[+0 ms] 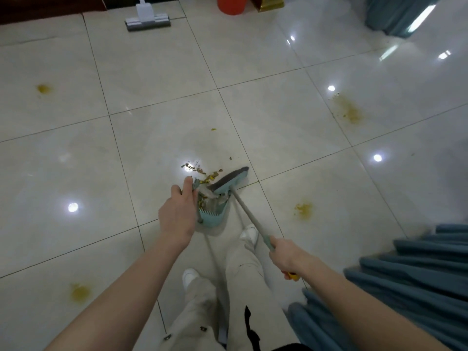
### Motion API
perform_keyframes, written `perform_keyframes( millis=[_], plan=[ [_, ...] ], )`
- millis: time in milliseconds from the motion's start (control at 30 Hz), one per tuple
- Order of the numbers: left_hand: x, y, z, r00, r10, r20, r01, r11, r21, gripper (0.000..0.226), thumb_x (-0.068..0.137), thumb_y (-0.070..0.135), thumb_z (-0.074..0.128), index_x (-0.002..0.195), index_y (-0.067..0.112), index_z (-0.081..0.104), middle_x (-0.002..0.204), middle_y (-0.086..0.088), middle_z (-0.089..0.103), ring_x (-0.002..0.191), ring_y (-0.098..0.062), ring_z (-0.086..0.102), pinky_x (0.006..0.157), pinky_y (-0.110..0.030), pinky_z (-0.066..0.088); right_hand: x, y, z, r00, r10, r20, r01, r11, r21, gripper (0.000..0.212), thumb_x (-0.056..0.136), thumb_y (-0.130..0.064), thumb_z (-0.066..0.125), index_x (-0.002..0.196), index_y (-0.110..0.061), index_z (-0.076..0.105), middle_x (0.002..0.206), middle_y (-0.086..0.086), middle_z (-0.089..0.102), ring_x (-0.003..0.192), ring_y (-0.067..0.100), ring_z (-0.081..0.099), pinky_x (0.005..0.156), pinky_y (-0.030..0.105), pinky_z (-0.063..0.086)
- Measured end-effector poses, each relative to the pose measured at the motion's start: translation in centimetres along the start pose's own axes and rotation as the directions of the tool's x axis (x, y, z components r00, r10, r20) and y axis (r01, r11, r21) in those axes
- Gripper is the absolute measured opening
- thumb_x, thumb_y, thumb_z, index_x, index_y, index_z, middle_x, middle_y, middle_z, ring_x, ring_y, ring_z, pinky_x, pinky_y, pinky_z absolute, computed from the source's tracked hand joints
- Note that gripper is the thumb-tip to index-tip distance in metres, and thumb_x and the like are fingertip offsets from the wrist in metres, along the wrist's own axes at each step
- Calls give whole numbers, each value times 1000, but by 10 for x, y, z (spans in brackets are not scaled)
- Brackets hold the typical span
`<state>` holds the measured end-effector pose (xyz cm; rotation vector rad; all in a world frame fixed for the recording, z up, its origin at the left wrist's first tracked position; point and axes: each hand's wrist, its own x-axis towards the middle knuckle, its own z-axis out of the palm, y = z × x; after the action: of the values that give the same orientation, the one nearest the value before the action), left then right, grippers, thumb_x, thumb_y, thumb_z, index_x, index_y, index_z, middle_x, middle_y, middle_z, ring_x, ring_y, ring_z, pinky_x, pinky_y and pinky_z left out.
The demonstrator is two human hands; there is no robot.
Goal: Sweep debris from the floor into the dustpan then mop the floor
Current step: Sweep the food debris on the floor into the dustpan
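A teal dustpan (pixel 215 214) stands on the pale tiled floor at the centre, with some debris inside. My left hand (pixel 177 214) grips its left rim, thumb along the top edge. A teal broom with grey bristles (pixel 229 179) rests at the pan's mouth. Its pale handle (pixel 249 216) runs down-right into my right hand (pixel 283 257), which is curled round it. Small yellow and brown debris (pixel 200 171) lies scattered just beyond the pan. A white flat mop (pixel 147 19) lies at the far edge of the floor.
Yellow stains mark the tiles at far left (pixel 44 88), right (pixel 350 111), near the broom (pixel 304 209) and lower left (pixel 79 292). A red bucket (pixel 231 5) stands at the back. Blue-green curtains (pixel 410 282) hang at right. My legs and white shoes (pixel 249 233) are below.
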<state>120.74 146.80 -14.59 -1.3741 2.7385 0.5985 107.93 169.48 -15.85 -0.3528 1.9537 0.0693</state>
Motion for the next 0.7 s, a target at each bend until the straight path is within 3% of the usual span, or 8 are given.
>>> perform_keyframes(
  millis=[200, 300, 367, 500, 600, 700],
  plan=[
    [-1, -5, -7, 1000, 20, 16, -20, 999, 42, 35, 102, 35, 31, 129, 16, 40, 92, -13, 48, 54, -32, 50, 47, -36, 39, -26, 31, -27, 998, -70, -4, 69, 992, -108, 40, 97, -22, 38, 137, -25, 43, 95, 7, 56, 65, 27, 66, 52, 35, 60],
    [-2, -15, -13, 1000, 21, 22, -23, 997, 78, 37, 102, 35, 33, 132, 15, 41, 95, -15, 51, 57, -35, 56, 49, -39, 47, -35, 39, -55, 984, -126, -127, 110, 985, -132, 36, 99, -29, 40, 133, -26, 51, 74, -2, 54, 34, 12, 56, 35, 20, 45],
    [-5, -23, -16, 1000, 4, 23, -6, 996, 89, 37, 102, 34, 34, 133, 15, 41, 95, -14, 51, 58, -36, 57, 50, -39, 48, -38, 36, -71, 974, -142, -176, 119, 984, -134, 33, 100, -32, 42, 127, -20, 56, 67, -1, 54, 27, 11, 50, 34, 22, 43],
    [-13, -36, -18, 1000, -11, 27, 8, 995, 96, 36, 102, 33, 35, 133, 16, 42, 96, -13, 53, 58, -37, 57, 48, -38, 44, -27, 12, -86, 964, -155, -216, 123, 980, -158, 23, 101, -29, 40, 99, -15, 58, 71, 7, 55, 39, 21, 57, 43, 31, 50],
    [-17, -46, -16, 998, -48, 44, 42, 992, 121, 38, 101, 36, 32, 135, 20, 37, 103, -12, 53, 65, -38, 61, 51, -41, 48, -6, -14, -89, 957, -125, -261, 92, 986, -137, 26, 101, -28, 37, 85, -17, 54, 61, 1, 53, 34, 15, 55, 33, 17, 36],
    [-19, -54, -12, 996, -79, 43, 73, 990, 120, 38, 101, 38, 31, 136, 24, 36, 104, -11, 52, 66, -38, 61, 51, -39, 45, 16, -35, -86, 948, -58, -313, 38, 997, -69, 30, 101, -31, 37, 77, -19, 51, 65, 0, 56, 33, 12, 56, 35, 16, 35]
  ],
)
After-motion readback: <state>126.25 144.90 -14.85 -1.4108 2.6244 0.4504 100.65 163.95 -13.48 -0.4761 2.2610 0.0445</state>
